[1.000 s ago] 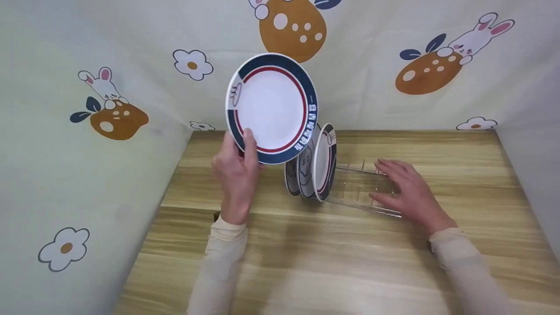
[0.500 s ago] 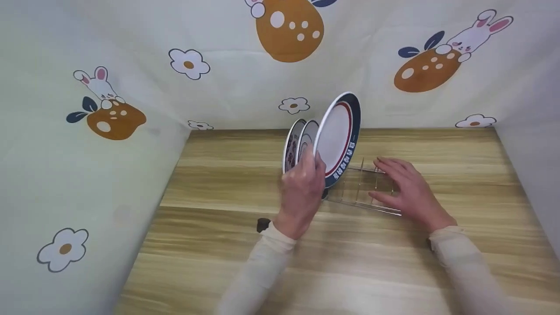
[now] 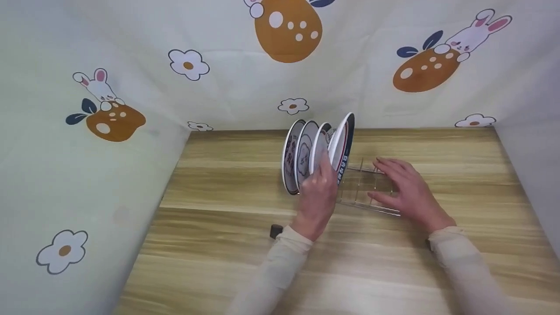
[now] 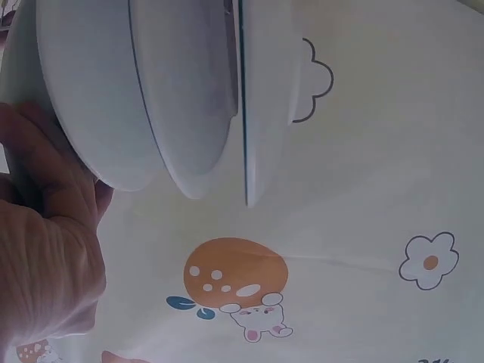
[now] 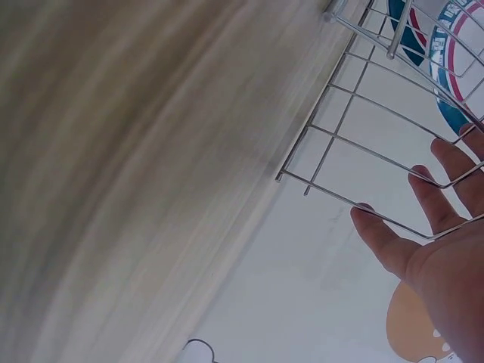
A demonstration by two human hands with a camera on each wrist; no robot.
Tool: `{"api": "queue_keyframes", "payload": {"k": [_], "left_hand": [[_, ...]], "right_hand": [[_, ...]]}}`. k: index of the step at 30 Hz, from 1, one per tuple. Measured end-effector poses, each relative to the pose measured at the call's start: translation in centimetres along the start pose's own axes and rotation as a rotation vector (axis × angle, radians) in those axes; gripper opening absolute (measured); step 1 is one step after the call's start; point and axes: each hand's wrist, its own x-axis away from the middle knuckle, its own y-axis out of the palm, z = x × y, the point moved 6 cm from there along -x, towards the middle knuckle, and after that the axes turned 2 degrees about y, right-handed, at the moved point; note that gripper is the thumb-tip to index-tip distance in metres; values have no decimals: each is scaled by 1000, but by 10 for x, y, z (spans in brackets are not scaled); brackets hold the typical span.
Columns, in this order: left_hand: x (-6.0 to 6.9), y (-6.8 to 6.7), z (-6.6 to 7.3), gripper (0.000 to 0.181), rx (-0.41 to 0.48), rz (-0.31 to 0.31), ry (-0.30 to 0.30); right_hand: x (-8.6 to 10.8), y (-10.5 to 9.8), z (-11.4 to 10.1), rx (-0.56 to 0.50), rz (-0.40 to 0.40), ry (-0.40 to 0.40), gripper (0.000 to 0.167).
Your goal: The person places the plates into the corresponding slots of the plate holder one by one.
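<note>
My left hand (image 3: 317, 197) grips the near edge of a white plate with a dark blue and red rim (image 3: 342, 142). This plate stands tilted, rightmost in a row on a wire dish rack (image 3: 372, 209). A matching blue-rimmed plate (image 3: 320, 144) is beside it, partly behind my fingers. Farther left stand a plate with a grey drawing (image 3: 305, 153) and a patterned plate (image 3: 290, 157). The left wrist view shows the plates' pale undersides (image 4: 181, 91) past that hand (image 4: 53, 242). My right hand (image 3: 407, 194) holds the rack's right end, fingers against its wires (image 5: 378, 155).
The rack stands on a wood-grain table (image 3: 210, 262). Behind and beside it hangs pale cloth (image 3: 372, 83) printed with rabbits, orange fruit and flowers. A small dark piece (image 3: 276, 231) shows at my left wrist.
My left hand has brought the blue-rimmed plate rightward and down from the upper left, turning it edge-on into the row at the rack. My right hand has stayed at the rack's end.
</note>
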Motion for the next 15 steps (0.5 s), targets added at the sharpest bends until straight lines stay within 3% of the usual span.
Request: {"api": "queue_keyframes", "payload": {"k": [8,11,15], "left_hand": [[17,18,11,48,-85,-53,57],[22,23,12,39,-84,-76,77],[28,20,14,23,-133,-174,165]], "right_hand": [[0,0,-2,4,0,-2,83],[1,0,-2,8,11,-14,83],[0,-1,-3,6,25,-19,83]]}}
